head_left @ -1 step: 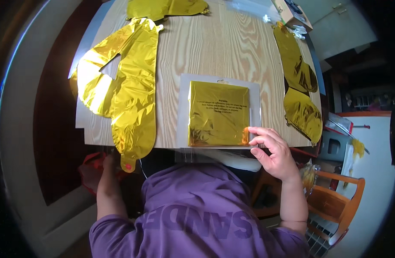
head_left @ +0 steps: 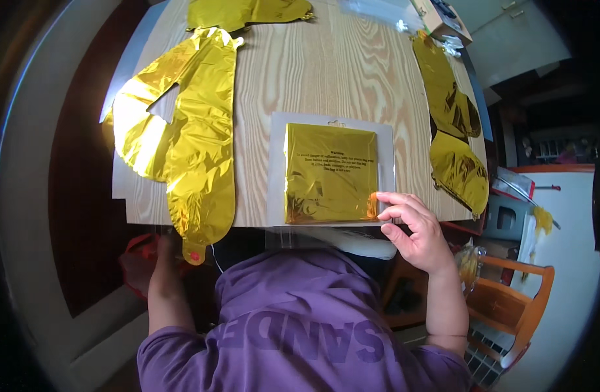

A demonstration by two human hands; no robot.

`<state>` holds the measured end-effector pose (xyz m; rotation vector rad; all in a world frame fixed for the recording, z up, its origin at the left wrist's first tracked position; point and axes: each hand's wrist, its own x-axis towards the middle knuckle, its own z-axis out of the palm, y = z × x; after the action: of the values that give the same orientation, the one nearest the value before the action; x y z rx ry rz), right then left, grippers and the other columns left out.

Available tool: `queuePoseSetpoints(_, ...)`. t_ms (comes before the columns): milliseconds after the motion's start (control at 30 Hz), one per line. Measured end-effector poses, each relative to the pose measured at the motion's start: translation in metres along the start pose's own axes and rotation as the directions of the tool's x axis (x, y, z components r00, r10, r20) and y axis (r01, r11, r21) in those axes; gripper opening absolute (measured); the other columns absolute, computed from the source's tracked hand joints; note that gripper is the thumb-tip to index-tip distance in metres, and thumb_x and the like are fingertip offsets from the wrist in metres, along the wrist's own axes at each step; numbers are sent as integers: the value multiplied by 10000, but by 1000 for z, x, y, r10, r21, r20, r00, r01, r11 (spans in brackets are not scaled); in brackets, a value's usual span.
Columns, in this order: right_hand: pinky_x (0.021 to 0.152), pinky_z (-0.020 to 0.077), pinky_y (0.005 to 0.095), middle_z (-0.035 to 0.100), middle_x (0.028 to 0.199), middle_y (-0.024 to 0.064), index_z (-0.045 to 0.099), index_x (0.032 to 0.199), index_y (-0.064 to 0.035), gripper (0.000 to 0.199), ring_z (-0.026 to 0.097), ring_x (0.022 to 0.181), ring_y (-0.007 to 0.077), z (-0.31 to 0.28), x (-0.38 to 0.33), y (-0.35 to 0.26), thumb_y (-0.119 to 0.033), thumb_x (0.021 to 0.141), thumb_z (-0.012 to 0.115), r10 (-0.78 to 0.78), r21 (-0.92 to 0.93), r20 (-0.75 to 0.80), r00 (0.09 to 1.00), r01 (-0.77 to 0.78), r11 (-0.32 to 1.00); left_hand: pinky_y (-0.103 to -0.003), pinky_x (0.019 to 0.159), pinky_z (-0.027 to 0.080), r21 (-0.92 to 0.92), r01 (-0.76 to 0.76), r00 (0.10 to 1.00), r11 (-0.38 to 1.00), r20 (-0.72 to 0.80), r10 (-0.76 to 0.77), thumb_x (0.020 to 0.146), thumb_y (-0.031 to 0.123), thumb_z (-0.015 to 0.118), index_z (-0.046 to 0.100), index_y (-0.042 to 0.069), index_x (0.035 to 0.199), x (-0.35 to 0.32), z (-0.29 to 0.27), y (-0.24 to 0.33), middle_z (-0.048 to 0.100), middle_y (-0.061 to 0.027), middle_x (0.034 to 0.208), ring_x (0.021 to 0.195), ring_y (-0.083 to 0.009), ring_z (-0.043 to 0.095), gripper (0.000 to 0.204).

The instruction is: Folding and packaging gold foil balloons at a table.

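A flat clear packet holding a folded gold foil balloon [head_left: 331, 183] lies by the table's near edge, with dark print on its face. At the packet's lower right corner, my right hand [head_left: 411, 228] rests its fingertips against the edge, fingers slightly bent and apart from the thumb. Down past the table's near edge on the left hangs my left hand [head_left: 164, 258], beside a red object [head_left: 138, 261] that I cannot make out. Its fingers are hidden in shadow. To the packet's left, an uninflated gold foil balloon [head_left: 205, 144] lies flat, its red-marked tab overhanging the edge.
More flat gold foil balloons lie at the table's far side [head_left: 248, 13] and right side [head_left: 453, 124]. An open box [head_left: 444, 26] stands at the far right corner beside crumpled clear plastic [head_left: 451, 47]. A wooden chair [head_left: 509, 304] and a grey stool [head_left: 506, 219] stand off to the right.
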<state>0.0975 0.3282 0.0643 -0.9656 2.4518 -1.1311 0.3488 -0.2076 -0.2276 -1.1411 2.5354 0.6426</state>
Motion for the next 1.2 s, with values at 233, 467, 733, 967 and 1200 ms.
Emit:
queuePoseSetpoints(233,957,500,411,650,1280,160,668,1016,-8,212,629,1115,345,-2,-2,-6,-153,883,750,-15,-73,5,1000,15,997,-482,892,520,11,22,982,1000,185,-24,868,353,662,679,82,1137,8,19,1,678,-210,1054,1030,-399,655,383)
queuePoseSetpoints(467,976,483,440,626,1320,139,656,1126,-29,400,597,1163,345,-1,-8,-12,-182,792,813,-177,-309,7,984,171,935,-476,949,518,-90,-12,921,996,388,46,837,387,705,666,101,1221,-34,-42,-18,682,-205,1146,1097,-392,651,481)
queuePoseSetpoints(733,1053,410,475,528,1437,156,560,1382,-55,774,524,1253,326,16,-29,-5,-248,695,862,-206,-501,44,978,200,842,-482,1071,447,487,-406,882,773,429,194,726,421,792,699,134,1217,-146,-127,153,638,-197,1313,1235,-389,589,577)
queuePoseSetpoints(967,1085,398,498,524,1446,155,577,1376,-83,772,518,1274,340,30,-35,9,-205,670,865,-259,-575,-28,966,196,794,-464,1063,432,494,-569,793,657,120,597,713,477,806,707,26,1142,-201,-193,228,673,-205,1170,1200,-384,597,631)
queuePoseSetpoints(1200,1067,413,495,569,1387,145,601,1340,-95,664,554,1231,328,36,-36,12,-175,725,839,-321,-582,-86,943,214,784,-409,740,430,400,-772,496,494,-108,862,689,366,850,677,79,979,-216,-180,271,569,-78,837,827,-279,582,444)
